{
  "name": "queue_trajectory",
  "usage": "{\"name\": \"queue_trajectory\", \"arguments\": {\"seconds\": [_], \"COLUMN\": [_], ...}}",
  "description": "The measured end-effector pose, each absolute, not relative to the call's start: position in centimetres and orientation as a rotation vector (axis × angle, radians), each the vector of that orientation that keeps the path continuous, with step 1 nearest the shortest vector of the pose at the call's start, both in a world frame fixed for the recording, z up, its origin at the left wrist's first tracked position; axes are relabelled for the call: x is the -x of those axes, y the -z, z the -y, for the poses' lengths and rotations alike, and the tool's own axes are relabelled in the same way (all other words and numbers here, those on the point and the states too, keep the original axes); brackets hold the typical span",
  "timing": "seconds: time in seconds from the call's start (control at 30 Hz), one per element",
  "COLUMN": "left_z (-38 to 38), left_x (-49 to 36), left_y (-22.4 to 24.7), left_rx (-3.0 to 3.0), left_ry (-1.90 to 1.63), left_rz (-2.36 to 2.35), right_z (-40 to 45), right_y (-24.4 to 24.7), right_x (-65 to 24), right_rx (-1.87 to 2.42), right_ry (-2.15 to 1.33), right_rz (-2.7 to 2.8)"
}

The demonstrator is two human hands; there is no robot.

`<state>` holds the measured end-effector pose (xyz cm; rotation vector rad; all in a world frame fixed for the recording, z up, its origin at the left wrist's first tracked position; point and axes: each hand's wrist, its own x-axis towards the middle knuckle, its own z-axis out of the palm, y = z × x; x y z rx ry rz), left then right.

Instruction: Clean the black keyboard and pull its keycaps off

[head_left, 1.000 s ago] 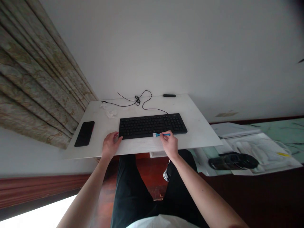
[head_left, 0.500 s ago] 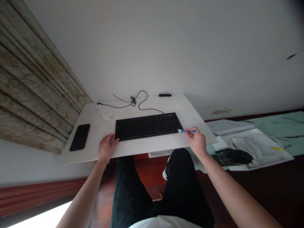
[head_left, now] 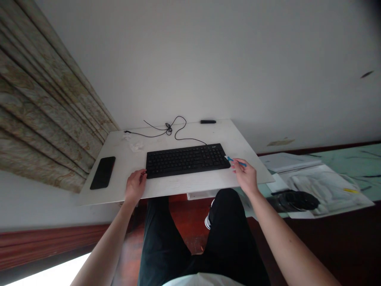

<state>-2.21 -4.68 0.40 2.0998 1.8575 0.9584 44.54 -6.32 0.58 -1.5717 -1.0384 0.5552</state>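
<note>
A black keyboard lies on the white table. At its left front corner, my left hand is closed, fingers and thumb pinching the edge. My right hand is closed round the handle of a small blue brush with pale bristles. The bristle end is at the keyboard's right edge, beside the number keys; whether it touches them I cannot tell. From the keyboard's back edge runs a thin black cable, partly tied in a bundle.
A black phone lies at the table's left, and crumpled tissue behind the keyboard. A short black stick-like object rests near the wall. To the right, a lower marbled surface holds papers, a plastic bag and a black object.
The brush has moved from the keyboard's front right corner back along its right edge, and its bristles now point more away from me. My left thumb has drawn in at the keyboard's corner.
</note>
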Motion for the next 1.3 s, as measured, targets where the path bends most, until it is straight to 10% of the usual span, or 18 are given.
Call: {"name": "queue_trajectory", "arguments": {"seconds": [0.6, 0.97, 1.3], "left_z": [9.6, 9.0, 0.0], "left_x": [-16.9, -16.2, 1.2], "left_y": [-4.8, -4.3, -4.9], "left_rx": [-0.811, -0.711, -0.736], "left_ry": [-1.261, -1.425, -1.459], "left_rz": [-1.104, -1.176, -1.483], "right_z": [10.4, 10.6, 3.2], "right_y": [-3.8, -3.1, 1.1], "right_x": [-26.4, -28.5, -45.4], "right_rx": [1.111, 1.13, 1.698], "right_ry": [-1.19, -0.795, 0.036], "right_rz": [1.01, 1.55, 1.44]}}
